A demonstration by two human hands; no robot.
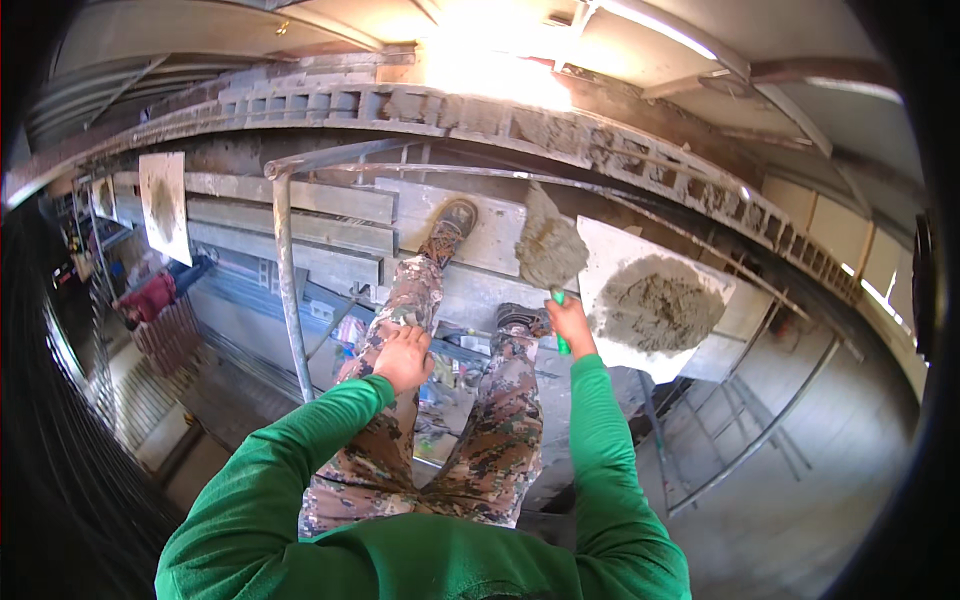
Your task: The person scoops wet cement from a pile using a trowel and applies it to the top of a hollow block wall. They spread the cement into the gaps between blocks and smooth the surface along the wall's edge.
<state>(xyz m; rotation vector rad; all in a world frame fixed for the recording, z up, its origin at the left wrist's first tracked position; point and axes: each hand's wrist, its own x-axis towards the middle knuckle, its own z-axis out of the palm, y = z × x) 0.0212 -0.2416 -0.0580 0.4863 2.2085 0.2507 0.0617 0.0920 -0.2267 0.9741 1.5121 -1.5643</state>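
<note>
My right hand (573,326) grips the green handle of a trowel (561,345). Grey wet mortar (550,248) covers its blade, which points away from me above the scaffold planks. Just right of the trowel lies a white board (600,255) bearing a large heap of mortar (662,304). My left hand (403,357) rests on my left thigh near the knee, holding nothing, its fingers lying loosely on the camouflage trousers (480,425).
I am on scaffold planks (465,215) with metal rails (287,290) around. A hollow-block wall (400,105) runs along the far side. Another mortar board (163,205) stands to the left. Far below left is a person in a red top (152,297). The floor (800,480) lies well below.
</note>
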